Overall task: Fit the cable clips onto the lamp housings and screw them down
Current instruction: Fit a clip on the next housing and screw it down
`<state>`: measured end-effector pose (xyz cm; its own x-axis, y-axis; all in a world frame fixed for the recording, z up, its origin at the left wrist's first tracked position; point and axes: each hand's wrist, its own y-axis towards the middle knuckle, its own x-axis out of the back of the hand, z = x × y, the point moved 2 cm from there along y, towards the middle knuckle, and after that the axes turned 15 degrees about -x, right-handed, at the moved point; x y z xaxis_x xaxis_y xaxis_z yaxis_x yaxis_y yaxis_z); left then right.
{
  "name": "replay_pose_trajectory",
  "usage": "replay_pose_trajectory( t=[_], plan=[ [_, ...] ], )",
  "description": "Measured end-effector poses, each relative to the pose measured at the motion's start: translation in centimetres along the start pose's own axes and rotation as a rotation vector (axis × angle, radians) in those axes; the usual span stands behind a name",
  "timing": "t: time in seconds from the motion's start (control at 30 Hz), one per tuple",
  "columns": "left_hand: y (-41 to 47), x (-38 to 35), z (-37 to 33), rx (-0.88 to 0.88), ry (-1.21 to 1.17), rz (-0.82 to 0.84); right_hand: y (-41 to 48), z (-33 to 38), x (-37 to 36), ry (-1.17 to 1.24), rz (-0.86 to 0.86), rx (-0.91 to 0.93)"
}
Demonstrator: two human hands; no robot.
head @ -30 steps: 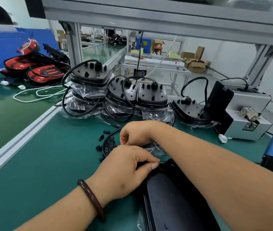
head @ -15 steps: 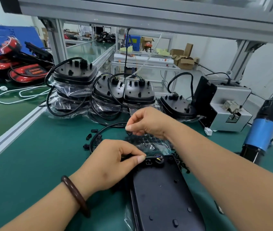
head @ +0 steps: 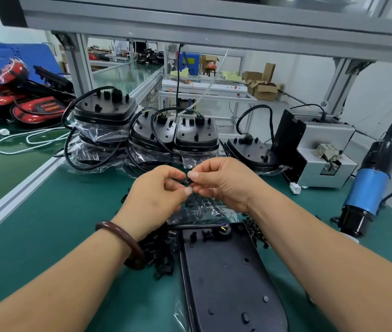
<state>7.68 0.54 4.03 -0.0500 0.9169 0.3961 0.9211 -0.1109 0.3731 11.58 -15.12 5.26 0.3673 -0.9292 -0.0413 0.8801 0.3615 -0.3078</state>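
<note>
At the bench's (head: 58, 224) near edge the lamp housing (head: 228, 279) lies back up, cable (head: 195, 226) across its top end, with no clip fitted or screwed that I can see. The screwdriver (head: 367, 188) sits untouched near the right edge. Above the housing, my left hand (head: 159, 197) and right hand (head: 223, 185) pinch one cable clip (head: 186, 180) between their fingertips.

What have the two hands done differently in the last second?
The left hand let go of the lamp housing and rose; the right hand came up from the plastic bag. Both now pinch one small black cable clip between them, above the bag. The lamp housing, the stacked housings behind and the blue screwdriver stayed put.
</note>
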Motion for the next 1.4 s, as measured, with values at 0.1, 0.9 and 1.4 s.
replay_pose_trajectory(
  t=[0.1,0.9,1.4],
  plan=[
    [0.3,-0.4,-0.7,-0.082,0.064,0.0,-0.7,-0.1,0.3,-0.011,-0.008,0.02],
    [-1.2,-0.8,-2.0,-0.416,0.232,-0.1,-2.5,-2.2,0.7,0.252,0.092,0.158],
    [-1.7,-0.3,-2.7,-0.555,0.379,-0.102,-3.4,-2.3,1.1,0.113,0.04,0.28]
  ],
)
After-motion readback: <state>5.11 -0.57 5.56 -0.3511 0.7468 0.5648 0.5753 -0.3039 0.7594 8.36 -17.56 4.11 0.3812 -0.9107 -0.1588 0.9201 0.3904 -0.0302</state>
